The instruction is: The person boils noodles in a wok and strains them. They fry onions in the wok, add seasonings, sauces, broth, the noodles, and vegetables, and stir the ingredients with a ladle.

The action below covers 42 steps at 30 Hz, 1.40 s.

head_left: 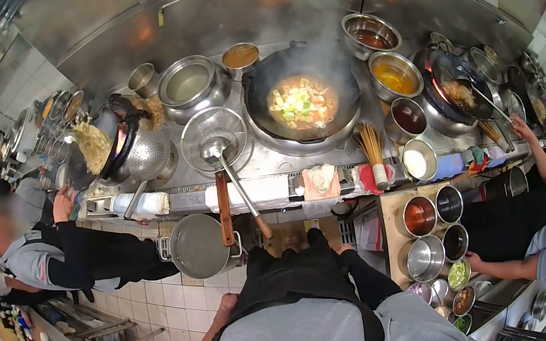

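In front of me a large wok steams, with pale and green chopped food in brownish liquid. My left hand hangs low at my side, half hidden by my apron, and its fingers do not show clearly. Beside my right thigh is my right hand, mostly covered, so its grip cannot be made out. A ladle rests across a wire strainer at the counter's front, apart from both hands. Near it lies the wooden handle of the strainer.
A pot stands by the counter's front edge. A bamboo brush and folded cloths lie along that edge. Metal bowls of sauce surround the wok. Co-workers tend woks on the left and right. Ingredient tubs stand right.
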### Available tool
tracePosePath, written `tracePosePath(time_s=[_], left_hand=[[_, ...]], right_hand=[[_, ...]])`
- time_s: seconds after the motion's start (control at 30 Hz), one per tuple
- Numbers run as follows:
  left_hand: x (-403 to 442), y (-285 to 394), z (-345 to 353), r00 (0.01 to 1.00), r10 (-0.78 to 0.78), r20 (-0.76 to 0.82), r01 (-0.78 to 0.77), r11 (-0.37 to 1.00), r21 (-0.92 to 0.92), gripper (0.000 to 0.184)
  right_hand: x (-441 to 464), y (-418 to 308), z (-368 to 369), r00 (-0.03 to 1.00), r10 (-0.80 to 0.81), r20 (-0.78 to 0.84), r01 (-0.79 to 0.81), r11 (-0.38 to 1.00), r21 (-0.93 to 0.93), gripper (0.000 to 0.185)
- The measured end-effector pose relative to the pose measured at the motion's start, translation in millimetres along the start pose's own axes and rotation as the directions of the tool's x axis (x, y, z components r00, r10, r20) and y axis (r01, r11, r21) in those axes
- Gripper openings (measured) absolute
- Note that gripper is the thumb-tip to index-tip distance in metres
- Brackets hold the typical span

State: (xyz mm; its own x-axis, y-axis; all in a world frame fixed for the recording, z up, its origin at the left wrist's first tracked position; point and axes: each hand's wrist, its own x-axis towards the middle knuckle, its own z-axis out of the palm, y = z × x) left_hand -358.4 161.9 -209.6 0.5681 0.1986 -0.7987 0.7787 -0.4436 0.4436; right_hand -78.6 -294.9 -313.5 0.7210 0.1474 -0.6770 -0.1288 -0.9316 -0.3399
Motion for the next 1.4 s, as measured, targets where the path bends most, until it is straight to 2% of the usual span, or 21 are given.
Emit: tracePosePath(time_s=[0.03,0.13,0.23,0.33,0.4,0.43,0.53,0.63,0.83,0.93,1.03,1.13,1.23,1.33,1.4], left_hand=[[1.5,-0.7,-2.1,0.998,0.059,0.033,-0.065,0.980,0.188,0.037],[2.7,-3.3,-1.3,0.999,0.034,0.005,-0.034,0.997,0.064,0.036],[58.0,-60.3,26.2,0.996,0.076,-0.037,-0.074,0.996,0.052,0.036],[10.3,-11.8,-3.2,0.987,0.158,0.032,-0.160,0.938,0.306,0.035],[-34.8,47.9,-16.1,1.000,0.008,-0.028,-0.008,1.000,0.018,0.033],[-44.6,62.5,-17.9,0.997,-0.072,-0.041,0.066,0.989,-0.131,0.032],[-30.6,48.5,-15.0,0.997,-0.040,-0.067,0.029,0.988,-0.149,0.029],[-29.5,43.0,-14.5,0.997,-0.069,-0.044,0.057,0.971,-0.232,0.030],[-13.0,25.9,-8.1,0.990,-0.126,-0.057,0.112,0.972,-0.206,0.036],[16.5,-11.5,4.1,0.994,-0.065,-0.092,0.056,0.993,-0.103,0.039],[1.0,8.4,-1.7,0.999,-0.019,0.028,0.016,0.994,0.110,0.043],[-3.0,16.0,-3.5,0.997,-0.055,0.053,0.047,0.987,0.153,0.042],[-1.2,11.9,-2.7,0.999,-0.052,0.016,0.050,0.995,0.085,0.041],[-3.6,15.2,-1.1,0.987,-0.158,-0.032,0.156,0.985,-0.073,0.041],[-4.8,16.6,-5.4,0.998,-0.064,0.023,0.061,0.993,0.100,0.041]], right_hand=[[2.7,0.8,2.7,1.000,0.005,0.003,-0.005,1.000,-0.013,0.039],[9.9,7.1,10.4,1.000,0.017,0.005,-0.017,1.000,-0.025,0.038],[3.8,6.4,5.3,1.000,0.013,0.000,-0.013,1.000,0.008,0.039],[-6.3,2.1,-2.9,1.000,-0.014,0.008,0.014,1.000,0.010,0.039],[-5.5,3.2,-2.8,0.999,-0.037,0.028,0.037,0.999,-0.002,0.039],[-3.4,5.1,-0.9,0.999,-0.043,0.026,0.043,0.999,-0.006,0.040],[0.7,10.5,6.2,0.999,-0.049,0.014,0.049,0.999,0.001,0.041],[1.2,10.7,7.8,1.000,-0.029,-0.003,0.029,0.999,0.024,0.043],[-1.4,10.4,4.7,1.000,-0.005,0.015,0.004,0.999,0.039,0.045],[-1.2,8.4,3.2,0.999,0.005,0.037,-0.006,0.999,0.034,0.045],[5.9,11.0,6.9,0.998,0.008,0.059,-0.008,1.000,-0.006,0.046],[12.5,13.9,13.4,0.997,0.057,0.044,-0.056,0.998,-0.018,0.046],[5.2,9.6,7.1,0.998,0.046,0.039,-0.047,0.999,0.004,0.046],[1.1,7.1,1.9,0.999,-0.004,0.044,0.003,1.000,0.011,0.045],[0.1,6.1,0.6,0.999,-0.022,0.046,0.022,1.000,0.009,0.045]])
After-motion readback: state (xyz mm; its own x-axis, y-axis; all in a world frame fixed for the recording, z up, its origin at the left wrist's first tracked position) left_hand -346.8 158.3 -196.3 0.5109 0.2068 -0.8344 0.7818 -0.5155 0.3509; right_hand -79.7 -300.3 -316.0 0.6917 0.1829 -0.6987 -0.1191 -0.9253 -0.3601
